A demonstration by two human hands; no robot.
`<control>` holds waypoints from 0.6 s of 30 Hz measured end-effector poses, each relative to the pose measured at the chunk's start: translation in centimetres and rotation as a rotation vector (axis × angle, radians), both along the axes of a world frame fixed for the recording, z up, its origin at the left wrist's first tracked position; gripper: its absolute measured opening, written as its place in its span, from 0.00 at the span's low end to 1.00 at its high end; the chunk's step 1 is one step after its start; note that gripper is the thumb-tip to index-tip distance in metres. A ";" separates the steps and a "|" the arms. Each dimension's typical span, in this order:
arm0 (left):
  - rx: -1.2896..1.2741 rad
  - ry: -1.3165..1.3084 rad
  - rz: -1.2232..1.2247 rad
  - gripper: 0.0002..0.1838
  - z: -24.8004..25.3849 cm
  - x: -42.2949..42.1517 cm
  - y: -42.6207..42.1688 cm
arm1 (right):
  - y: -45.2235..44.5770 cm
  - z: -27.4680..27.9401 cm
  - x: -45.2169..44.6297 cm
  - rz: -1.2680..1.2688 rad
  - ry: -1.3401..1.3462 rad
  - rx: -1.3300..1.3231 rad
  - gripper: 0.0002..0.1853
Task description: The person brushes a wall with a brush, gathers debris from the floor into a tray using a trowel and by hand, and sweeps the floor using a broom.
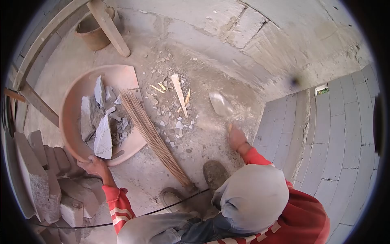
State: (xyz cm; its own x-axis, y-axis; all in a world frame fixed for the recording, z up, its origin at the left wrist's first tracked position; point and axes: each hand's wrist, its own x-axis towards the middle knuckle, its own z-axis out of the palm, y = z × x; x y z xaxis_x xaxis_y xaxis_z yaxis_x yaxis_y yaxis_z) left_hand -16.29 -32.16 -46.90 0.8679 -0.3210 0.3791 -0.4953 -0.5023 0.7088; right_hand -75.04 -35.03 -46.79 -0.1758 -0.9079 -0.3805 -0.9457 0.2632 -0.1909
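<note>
Holding one trowel point(221, 104), right hand point(238, 138); one basin point(70, 118), left hand point(95, 167).

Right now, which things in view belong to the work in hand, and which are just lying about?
Likely in the work:
trowel, in the right hand
scoop-shaped pan, rim gripped by the left hand
stick broom
loose floor rubble

Apparently lying about:
bucket
wooden frame
piled block pieces

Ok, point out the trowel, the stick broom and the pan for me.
Trowel point(220, 103): head view, on its blade.
Stick broom point(154, 137): head view, midway along its bundled sticks.
Pan point(70, 109): head view, on its left side wall.
</note>
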 end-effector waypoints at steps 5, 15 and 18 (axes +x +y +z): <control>-0.013 0.019 -0.045 0.32 0.3 -0.3 0.3 | -7.7 -0.7 0.3 0.032 -0.082 -0.078 0.26; 0.012 0.069 -0.043 0.33 1.2 -0.8 0.1 | -9.5 -0.9 0.2 0.182 0.015 -0.118 0.24; 0.006 0.074 -0.038 0.33 0.9 -1.1 0.1 | -8.9 -0.2 -0.2 0.206 -0.012 -0.114 0.25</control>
